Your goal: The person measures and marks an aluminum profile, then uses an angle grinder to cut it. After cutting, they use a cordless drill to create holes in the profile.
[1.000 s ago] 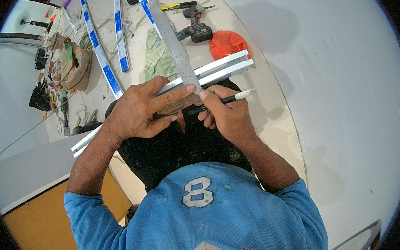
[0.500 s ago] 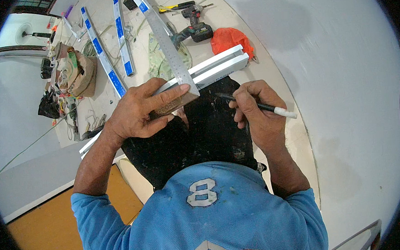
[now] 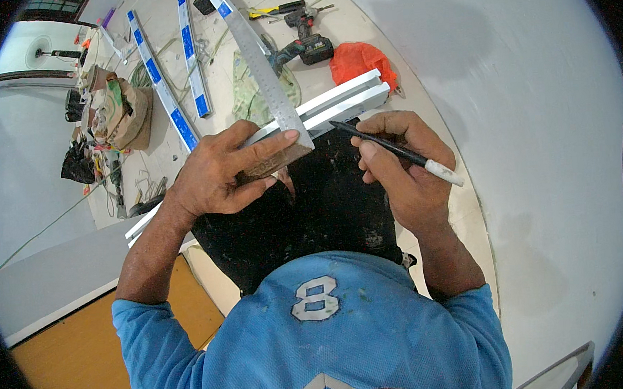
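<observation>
My left hand (image 3: 217,168) is closed around the stock of a metal try square (image 3: 271,90) and a white grooved profile (image 3: 345,100), pressing the two together. The profile lies slantwise above my lap; its far end is bare, and my left hand and forearm hide its middle. Across it the square's long blade points away from me. In my right hand (image 3: 417,170), a black marker pen (image 3: 394,148) with a white rear end is pinched between thumb and fingers. Its dark tip is at the profile's near edge, just right of the square; whether they touch I cannot tell.
Two white-and-blue strips (image 3: 162,82) lie on the tiled floor at left. Ahead are a cordless drill (image 3: 309,34), a red bag (image 3: 360,64) and a pale green cloth (image 3: 244,91). A stuffed sack (image 3: 132,116) stands far left. A pale wall (image 3: 537,145) rises on the right.
My right hand has lifted the marker slightly up and left, bringing its tip to the profile's edge. My left hand, the square and the profile have hardly moved.
</observation>
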Action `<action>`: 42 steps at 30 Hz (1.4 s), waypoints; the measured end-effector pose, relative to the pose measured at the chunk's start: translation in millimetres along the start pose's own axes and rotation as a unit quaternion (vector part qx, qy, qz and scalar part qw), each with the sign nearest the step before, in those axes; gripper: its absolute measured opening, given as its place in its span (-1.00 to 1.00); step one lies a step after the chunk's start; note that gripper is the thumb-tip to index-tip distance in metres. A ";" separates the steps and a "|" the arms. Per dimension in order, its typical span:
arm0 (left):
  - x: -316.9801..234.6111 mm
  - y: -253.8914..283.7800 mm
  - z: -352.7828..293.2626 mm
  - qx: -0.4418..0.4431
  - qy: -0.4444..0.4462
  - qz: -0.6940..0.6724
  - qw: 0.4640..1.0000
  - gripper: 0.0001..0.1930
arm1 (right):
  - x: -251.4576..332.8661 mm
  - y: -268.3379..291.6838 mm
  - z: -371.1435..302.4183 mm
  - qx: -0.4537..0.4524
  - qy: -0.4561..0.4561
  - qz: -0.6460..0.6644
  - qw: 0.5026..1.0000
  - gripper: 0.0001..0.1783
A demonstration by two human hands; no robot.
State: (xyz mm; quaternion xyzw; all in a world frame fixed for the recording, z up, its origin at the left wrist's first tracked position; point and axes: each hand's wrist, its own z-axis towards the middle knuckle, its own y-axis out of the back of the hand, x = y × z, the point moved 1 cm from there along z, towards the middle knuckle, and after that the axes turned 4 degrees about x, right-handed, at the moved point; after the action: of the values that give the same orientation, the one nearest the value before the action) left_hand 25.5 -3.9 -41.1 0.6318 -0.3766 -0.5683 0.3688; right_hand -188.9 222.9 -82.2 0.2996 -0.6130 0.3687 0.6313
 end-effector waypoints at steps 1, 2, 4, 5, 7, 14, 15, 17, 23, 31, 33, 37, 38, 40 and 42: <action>-0.3 -0.1 0.5 -0.003 -0.002 -0.001 1.000 -0.14 | 0.2 -2.2 1.5 -0.002 0.003 -0.005 1.000 -0.80; -0.4 -0.2 0.5 -0.006 -0.003 -0.002 1.000 -0.13 | 0.4 -4.2 3.0 -0.004 0.007 -0.010 1.000 -0.80; 0.0 -0.7 -0.5 -0.004 0.001 -0.006 1.000 -0.14 | 0.2 -7.3 5.4 0.014 0.006 -0.023 1.000 -0.78; 0.2 -0.9 -1.2 -0.004 0.004 -0.009 1.000 -0.14 | -0.2 -9.2 7.0 0.024 0.005 -0.029 0.999 -0.77; 0.2 0.5 0.2 -0.005 -0.003 -0.005 1.000 -0.14 | -4.1 -14.6 16.9 0.031 0.111 -0.079 0.990 -0.76; -3.1 2.3 0.5 -0.001 -0.003 0.008 1.000 -0.16 | -11.7 -32.4 33.7 0.041 0.219 -0.150 0.963 -0.75; -3.5 1.7 -0.3 -0.004 -0.002 0.008 1.000 -0.16 | -14.2 -33.9 34.6 0.044 0.222 -0.151 0.962 -0.75; -4.3 0.7 -1.6 -0.008 -0.001 0.007 1.000 -0.16 | -15.3 -35.8 37.2 0.048 0.223 -0.157 0.961 -0.75; -3.2 -0.3 -0.7 0.001 -0.005 0.033 0.999 -0.14 | -13.3 -32.3 37.5 0.068 0.208 -0.187 0.958 -0.77; -5.8 -1.9 -6.1 0.010 0.026 0.005 1.000 -0.06 | 7.5 -17.4 -3.8 0.083 0.170 -0.208 0.960 -0.91; -6.9 -1.2 -5.5 0.015 0.026 0.011 1.000 -0.05 | 6.7 -16.8 -6.3 0.063 0.103 -0.227 0.966 -0.85; -8.4 -3.9 -4.4 0.013 0.018 0.047 0.999 -0.06 | -5.4 -39.7 9.5 0.075 -0.044 -0.252 0.964 -0.51; -9.9 -4.6 -4.5 0.011 0.016 0.062 0.998 -0.07 | -11.9 -46.8 12.7 0.095 -0.067 -0.221 0.968 -0.51; -14.4 -6.8 -5.6 0.003 0.010 0.081 0.997 -0.10 | -21.4 -53.2 14.7 0.136 -0.116 -0.162 0.970 -0.51; -19.2 -6.2 -7.4 -0.004 0.011 0.070 0.997 -0.12 | -18.0 -48.3 10.3 0.138 -0.124 -0.090 0.978 -0.52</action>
State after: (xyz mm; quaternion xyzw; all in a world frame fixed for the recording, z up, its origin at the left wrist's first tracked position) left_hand 31.9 16.4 -37.6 0.6082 -0.4135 -0.5358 0.4147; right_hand -153.9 186.2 -95.8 0.4813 -0.6006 0.3508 0.5335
